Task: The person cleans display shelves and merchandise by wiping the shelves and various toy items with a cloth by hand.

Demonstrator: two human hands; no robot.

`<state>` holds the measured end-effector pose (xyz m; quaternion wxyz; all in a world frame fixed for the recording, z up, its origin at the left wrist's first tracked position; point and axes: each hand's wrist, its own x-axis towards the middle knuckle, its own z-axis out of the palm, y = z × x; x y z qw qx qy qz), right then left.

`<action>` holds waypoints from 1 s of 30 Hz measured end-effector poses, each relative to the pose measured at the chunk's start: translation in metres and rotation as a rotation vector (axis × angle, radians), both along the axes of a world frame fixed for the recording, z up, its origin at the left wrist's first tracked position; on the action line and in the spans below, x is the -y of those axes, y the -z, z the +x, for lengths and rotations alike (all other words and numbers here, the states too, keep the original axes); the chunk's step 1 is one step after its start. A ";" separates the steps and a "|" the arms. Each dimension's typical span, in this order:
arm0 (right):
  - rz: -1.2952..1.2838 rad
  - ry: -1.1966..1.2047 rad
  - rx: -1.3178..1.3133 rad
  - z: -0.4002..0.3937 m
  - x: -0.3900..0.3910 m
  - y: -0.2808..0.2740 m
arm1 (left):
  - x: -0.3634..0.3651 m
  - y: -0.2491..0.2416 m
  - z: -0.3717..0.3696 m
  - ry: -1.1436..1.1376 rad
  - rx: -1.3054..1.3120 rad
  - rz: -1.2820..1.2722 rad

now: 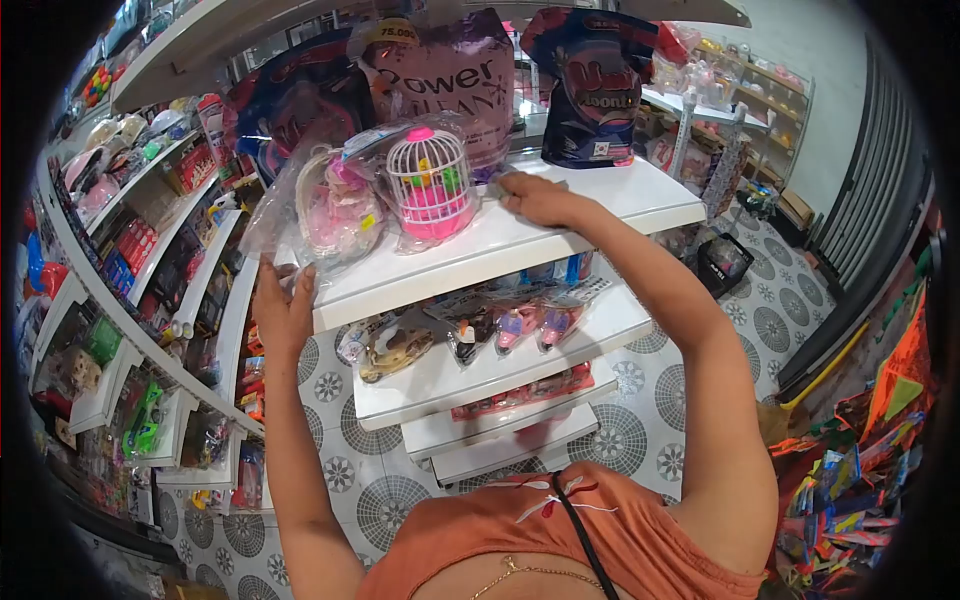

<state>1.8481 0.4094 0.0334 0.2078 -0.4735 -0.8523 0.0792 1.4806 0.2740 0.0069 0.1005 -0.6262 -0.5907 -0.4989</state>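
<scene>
My left hand [286, 300] is at the left end of the white top shelf [420, 270], beside a clear bag with a pink and white toy [340, 215]; its fingers are apart. My right hand [540, 200] reaches over the shelf top, with a small piece of grey material [556, 184] by its fingers; whether it grips this is unclear. Between the hands, a white toy birdcage with a pink base [430, 185] stands in clear wrap. Behind it are a pink Power Clean pouch [455, 85] and a dark pouch [300, 100]. Another dark blue pouch [592, 90] stands to the right.
Lower shelves [500, 360] below hold bagged toys [535, 325]. At the left are curved shelves [190, 240] full of packaged goods. A black basket [722, 265] sits on the patterned floor [620, 440] at right, and colourful packages [860, 480] are at the lower right.
</scene>
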 end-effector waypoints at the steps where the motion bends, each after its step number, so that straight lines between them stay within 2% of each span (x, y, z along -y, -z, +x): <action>1: -0.024 -0.102 -0.045 0.004 0.021 -0.003 | 0.003 -0.002 0.003 -0.017 0.004 0.003; 2: -0.008 -0.147 -0.148 0.011 0.038 -0.003 | 0.005 -0.004 0.005 -0.034 0.006 0.007; 5: -0.006 -0.261 -0.153 0.059 0.037 0.000 | -0.007 0.006 -0.002 -0.096 -0.075 0.117; 7: -0.004 -0.076 -0.199 0.102 0.022 0.006 | -0.005 0.002 0.002 -0.132 -0.116 0.161; 9: 0.045 0.236 -0.196 0.151 -0.003 0.015 | -0.010 0.007 -0.002 -0.182 -0.133 0.141; 11: 0.139 0.407 -0.153 0.193 -0.021 0.021 | -0.010 0.006 -0.003 -0.198 -0.118 0.109; 13: 0.118 0.553 -0.192 0.188 -0.009 0.012 | -0.008 0.001 0.000 -0.169 -0.076 0.064; 14: 0.173 0.655 -0.119 0.181 -0.013 0.015 | -0.015 0.006 -0.008 -0.216 -0.131 0.013; 17: 0.169 0.579 -0.063 0.133 0.003 0.014 | -0.010 -0.003 0.000 -0.234 -0.102 -0.074; 19: 0.279 0.394 -0.101 0.097 0.013 0.019 | -0.009 -0.005 0.002 -0.245 -0.095 -0.091; 22: 0.396 -0.018 -0.217 0.046 0.041 0.013 | -0.011 0.000 -0.001 -0.234 -0.099 -0.046; 25: 0.048 -0.231 -0.525 0.009 0.059 -0.018 | -0.012 0.001 -0.002 -0.228 -0.125 -0.016; 27: 0.426 -0.271 -0.640 -0.021 0.070 -0.041 | -0.010 -0.002 -0.001 -0.219 -0.126 -0.039; 30: 0.783 -0.333 -0.576 -0.058 0.069 -0.069 | -0.009 -0.002 0.000 -0.227 -0.126 -0.034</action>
